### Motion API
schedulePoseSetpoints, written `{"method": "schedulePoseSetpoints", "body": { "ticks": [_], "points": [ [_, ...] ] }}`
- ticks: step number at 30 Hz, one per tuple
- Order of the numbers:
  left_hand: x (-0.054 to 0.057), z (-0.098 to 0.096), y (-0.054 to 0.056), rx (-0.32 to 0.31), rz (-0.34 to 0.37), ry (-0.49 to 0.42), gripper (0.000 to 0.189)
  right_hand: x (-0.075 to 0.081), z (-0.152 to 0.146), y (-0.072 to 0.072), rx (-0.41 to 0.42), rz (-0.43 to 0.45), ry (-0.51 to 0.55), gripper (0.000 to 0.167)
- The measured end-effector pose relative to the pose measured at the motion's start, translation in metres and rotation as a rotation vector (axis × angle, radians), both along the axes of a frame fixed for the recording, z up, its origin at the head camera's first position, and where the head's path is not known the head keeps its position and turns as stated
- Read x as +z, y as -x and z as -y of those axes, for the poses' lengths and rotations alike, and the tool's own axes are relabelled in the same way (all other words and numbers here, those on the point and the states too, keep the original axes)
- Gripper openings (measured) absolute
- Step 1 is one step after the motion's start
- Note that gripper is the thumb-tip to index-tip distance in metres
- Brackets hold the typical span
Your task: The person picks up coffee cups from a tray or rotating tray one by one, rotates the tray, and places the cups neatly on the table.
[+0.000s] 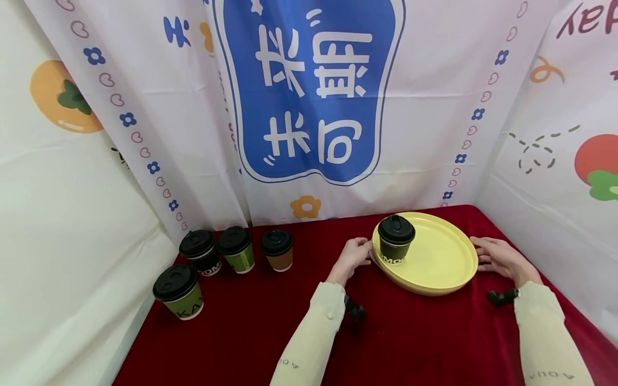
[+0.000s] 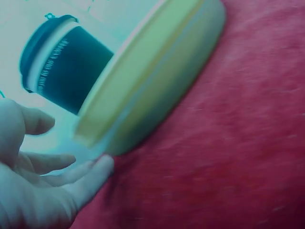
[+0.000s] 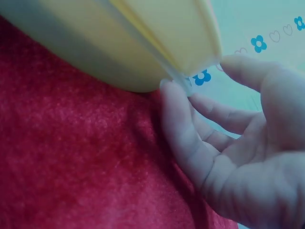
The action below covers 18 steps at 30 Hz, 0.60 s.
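Observation:
A round yellow tray [image 1: 440, 252] lies on the red cloth at the right; a pale seam runs around its side, visible in both wrist views. On its left part stands a black lidded paper cup [image 1: 396, 239], upright. At the tray's left edge is my left hand [image 1: 354, 255], fingers relaxed; in the left wrist view, the little finger [image 2: 102, 167] is at the tray's lower edge and the thumb stays apart from it. My right hand [image 1: 501, 258] is at the opposite edge, its loosely bent fingertips [image 3: 172, 95] touching the rim, without a clear grip.
Left on the table stand several lidded cups: a black one [image 1: 207, 260], a green one [image 1: 240, 256], a brown one [image 1: 278, 257] and a nearer green one [image 1: 185, 300]. Printed white curtains [image 1: 425, 107] enclose the red-covered table [image 1: 241, 332] at the back and sides.

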State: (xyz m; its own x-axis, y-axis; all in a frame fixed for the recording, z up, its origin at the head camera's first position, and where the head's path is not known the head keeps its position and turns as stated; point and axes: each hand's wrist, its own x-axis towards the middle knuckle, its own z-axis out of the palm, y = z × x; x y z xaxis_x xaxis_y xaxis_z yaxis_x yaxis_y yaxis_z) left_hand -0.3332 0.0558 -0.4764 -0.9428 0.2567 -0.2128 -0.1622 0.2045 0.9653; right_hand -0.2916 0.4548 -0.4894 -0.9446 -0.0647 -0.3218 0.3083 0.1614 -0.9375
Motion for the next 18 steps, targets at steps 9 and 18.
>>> {"method": "schedulePoseSetpoints", "body": {
  "ticks": [9, 18],
  "points": [
    [0.042, 0.014, 0.009, -0.066, -0.217, 0.195, 0.045, -0.002, 0.003, 0.002, 0.008, 0.015, 0.050, 0.021],
    [0.102, 0.013, 0.009, -0.133, -0.428, 0.456, 0.050, -0.003, 0.005, -0.002, -0.001, 0.008, 0.150, 0.023]
  ]
}}
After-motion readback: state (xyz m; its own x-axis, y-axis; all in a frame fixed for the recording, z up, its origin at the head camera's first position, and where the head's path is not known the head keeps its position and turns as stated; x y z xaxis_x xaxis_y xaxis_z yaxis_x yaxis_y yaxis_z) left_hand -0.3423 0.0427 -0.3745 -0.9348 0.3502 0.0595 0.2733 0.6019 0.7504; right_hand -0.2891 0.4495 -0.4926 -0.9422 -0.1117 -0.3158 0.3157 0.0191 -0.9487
